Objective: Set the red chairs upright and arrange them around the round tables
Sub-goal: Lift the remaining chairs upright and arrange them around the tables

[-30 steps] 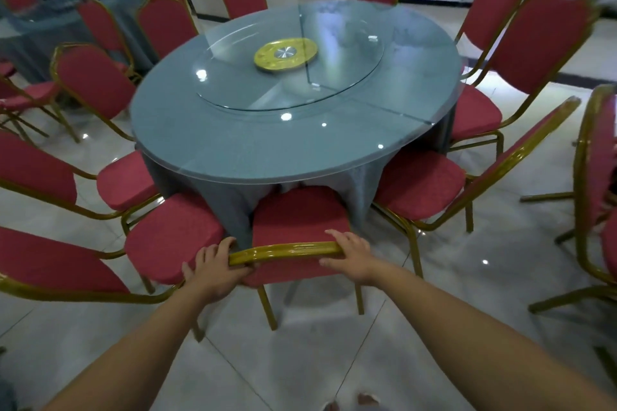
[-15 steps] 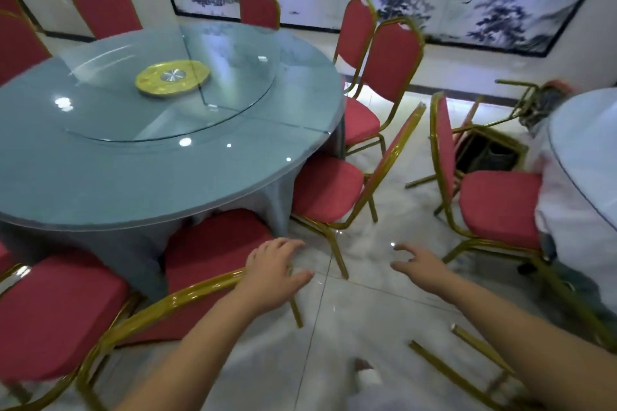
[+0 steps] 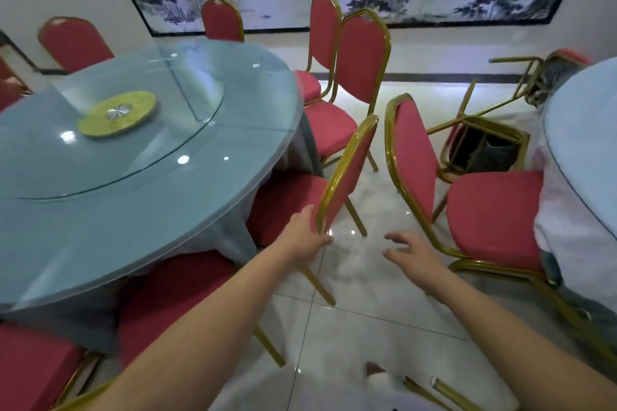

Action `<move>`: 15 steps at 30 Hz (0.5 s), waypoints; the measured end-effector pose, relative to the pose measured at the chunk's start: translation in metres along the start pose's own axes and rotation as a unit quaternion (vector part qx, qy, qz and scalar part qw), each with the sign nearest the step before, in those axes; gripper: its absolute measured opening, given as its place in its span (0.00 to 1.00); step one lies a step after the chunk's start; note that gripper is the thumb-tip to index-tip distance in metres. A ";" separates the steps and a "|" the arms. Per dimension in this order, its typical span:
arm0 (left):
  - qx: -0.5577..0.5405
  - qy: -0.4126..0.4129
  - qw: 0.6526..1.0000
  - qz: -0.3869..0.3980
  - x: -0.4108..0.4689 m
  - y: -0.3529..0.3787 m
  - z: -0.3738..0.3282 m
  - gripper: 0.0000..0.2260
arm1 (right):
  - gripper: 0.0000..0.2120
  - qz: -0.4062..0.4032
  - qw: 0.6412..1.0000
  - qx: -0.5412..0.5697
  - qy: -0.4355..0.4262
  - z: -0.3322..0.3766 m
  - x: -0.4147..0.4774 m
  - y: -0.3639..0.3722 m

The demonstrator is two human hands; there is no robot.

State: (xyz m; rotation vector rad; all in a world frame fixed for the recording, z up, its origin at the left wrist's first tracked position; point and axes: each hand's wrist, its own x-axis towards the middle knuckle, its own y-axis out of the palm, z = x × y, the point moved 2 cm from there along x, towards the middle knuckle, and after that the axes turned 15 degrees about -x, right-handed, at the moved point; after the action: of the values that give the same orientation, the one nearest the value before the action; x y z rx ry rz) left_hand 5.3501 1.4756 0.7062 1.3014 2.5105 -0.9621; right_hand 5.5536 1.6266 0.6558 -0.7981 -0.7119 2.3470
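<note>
Presently, your left hand (image 3: 305, 237) grips the gold metal frame of an upright red chair (image 3: 347, 173), its padded back rising tall, seat tucked under the round glass-topped surface (image 3: 133, 177). Your right hand (image 3: 412, 252) hangs open, empty, near a second upright chair (image 3: 484, 210).

Red chairs (image 3: 494, 210), gold frames

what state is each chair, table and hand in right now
left hand: grip shut on the nearest chair's back frame
right hand: open, holding nothing
nearest chair: upright, seat tucked under the table
chair on the right: upright, seat at the other table
tipped chair: fallen over, legs up
round table: glass top with a yellow disc lying flat on it
</note>
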 end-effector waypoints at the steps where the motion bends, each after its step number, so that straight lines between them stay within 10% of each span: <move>1: -0.013 -0.003 1.000 -0.017 0.013 0.002 -0.007 0.41 | 0.15 0.003 1.000 0.003 0.000 -0.004 0.001 -0.005; 15: 0.044 -0.042 0.989 -0.135 0.136 0.034 -0.031 0.08 | 0.14 0.051 0.998 0.042 -0.011 -0.044 0.032 -0.092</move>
State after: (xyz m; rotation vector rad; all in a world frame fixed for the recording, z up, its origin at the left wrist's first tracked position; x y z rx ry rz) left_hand 5.2979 1.6004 0.6590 0.9346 2.6510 -1.1677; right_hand 5.5917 1.7251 0.6719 -0.7887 -0.5903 2.4631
